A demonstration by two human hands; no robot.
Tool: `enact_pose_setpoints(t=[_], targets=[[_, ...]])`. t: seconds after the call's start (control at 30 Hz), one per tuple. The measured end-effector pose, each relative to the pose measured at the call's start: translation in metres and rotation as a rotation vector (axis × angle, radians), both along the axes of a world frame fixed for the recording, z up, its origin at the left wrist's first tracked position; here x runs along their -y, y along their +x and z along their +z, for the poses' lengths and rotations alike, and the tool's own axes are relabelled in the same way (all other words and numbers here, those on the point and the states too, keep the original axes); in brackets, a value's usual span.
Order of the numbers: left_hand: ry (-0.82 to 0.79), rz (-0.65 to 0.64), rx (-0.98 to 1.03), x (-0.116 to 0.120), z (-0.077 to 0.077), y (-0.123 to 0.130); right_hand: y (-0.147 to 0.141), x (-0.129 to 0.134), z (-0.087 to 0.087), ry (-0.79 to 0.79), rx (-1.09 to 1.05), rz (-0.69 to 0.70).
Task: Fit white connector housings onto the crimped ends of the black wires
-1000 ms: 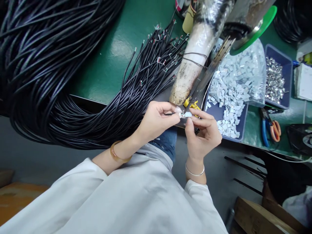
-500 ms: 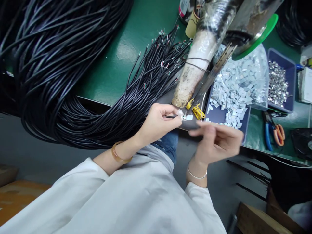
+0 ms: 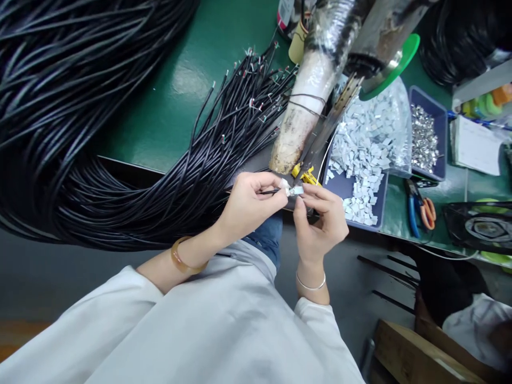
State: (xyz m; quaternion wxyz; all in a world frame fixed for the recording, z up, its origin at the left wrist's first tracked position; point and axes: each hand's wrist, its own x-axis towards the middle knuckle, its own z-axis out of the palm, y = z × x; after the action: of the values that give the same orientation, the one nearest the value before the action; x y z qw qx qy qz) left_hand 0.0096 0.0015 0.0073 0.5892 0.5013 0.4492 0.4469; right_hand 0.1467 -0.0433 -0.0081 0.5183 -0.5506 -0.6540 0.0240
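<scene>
Both hands up at the front edge of the green desk (image 3: 160, 122), working close together. Left hand (image 3: 250, 205): thumb and forefinger pinched on a thin black cable (image 3: 269, 192), right by its end. Small silvery metal connector (image 3: 292, 191) sits at that end, just past the left fingertips, with a flat pale-blue rectangular tab (image 3: 298, 190) on its right side. Right hand (image 3: 323, 218): thumb and forefinger curled in at the tab's right end; can't tell from here if they're actually gripping it.

Yellow plastic piece (image 3: 310, 176) just beyond the tab, under the lower end of a slanting white tube wrapped in clear film (image 3: 306, 104).

Big bundle of black cables (image 3: 172, 208) runs in from the left, loose ends fanned out on the desk, small coloured wires showing at the tips.

Right of the tube: blue-grey plastic tray (image 3: 344, 185) with loose pale tabs (image 3: 366, 189), clear bag of more tabs at its far side. Next, a blue-grey bin (image 3: 441, 154) of shiny metal parts. Cutters with blue and orange handles (image 3: 412, 216) lie nearer the desk edge, white paper pad (image 3: 478, 146) further right.
</scene>
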Motion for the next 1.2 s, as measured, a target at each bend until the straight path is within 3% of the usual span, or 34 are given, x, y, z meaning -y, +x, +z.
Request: enact_pose_setpoints(t=[0.1, 0.33, 0.53, 0.63, 0.73, 0.8, 0.87, 0.93, 1.0, 1.07, 1.2], targets=[[0.029, 0.023, -0.01, 0.001, 0.001, 0.0, 0.001, -0.002, 0.002, -0.001, 0.006, 0.013], [0.014, -0.052, -0.014, -0.001, 0.003, -0.004, -0.002, 0.001, 0.001, 0.045, -0.012, 0.048], [0.052, -0.144, -0.053, 0.002, 0.001, -0.006, 0.008, 0.008, 0.005, -0.04, -0.128, 0.039], [0.118, -0.294, -0.108, 0.01, 0.002, -0.01, 0.014, 0.009, 0.02, 0.187, -0.142, -0.104], [0.316, -0.467, -0.202, 0.016, 0.0, -0.016, 0.017, 0.009, 0.04, 0.485, -0.133, -0.398], [0.476, -0.427, -0.241, 0.017, -0.003, -0.021, 0.024, 0.008, 0.047, 0.343, -0.147, -0.489], [0.625, -0.212, -0.387, 0.013, -0.008, -0.025, 0.039, 0.006, 0.046, 0.02, -0.129, -0.436], [0.718, 0.0, -0.671, 0.005, -0.014, -0.027, 0.061, -0.001, 0.038, -0.272, -0.007, -0.399], [0.738, 0.079, -0.941, -0.003, -0.018, -0.026, 0.084, -0.014, 0.027, -0.371, 0.183, -0.409], [0.734, 0.077, -1.064, -0.01, -0.021, -0.024, 0.1, -0.033, 0.019, -0.434, 0.318, -0.451], [0.744, 0.094, -0.948, -0.012, -0.02, -0.022, 0.108, -0.061, 0.015, -0.539, 0.444, -0.421]])
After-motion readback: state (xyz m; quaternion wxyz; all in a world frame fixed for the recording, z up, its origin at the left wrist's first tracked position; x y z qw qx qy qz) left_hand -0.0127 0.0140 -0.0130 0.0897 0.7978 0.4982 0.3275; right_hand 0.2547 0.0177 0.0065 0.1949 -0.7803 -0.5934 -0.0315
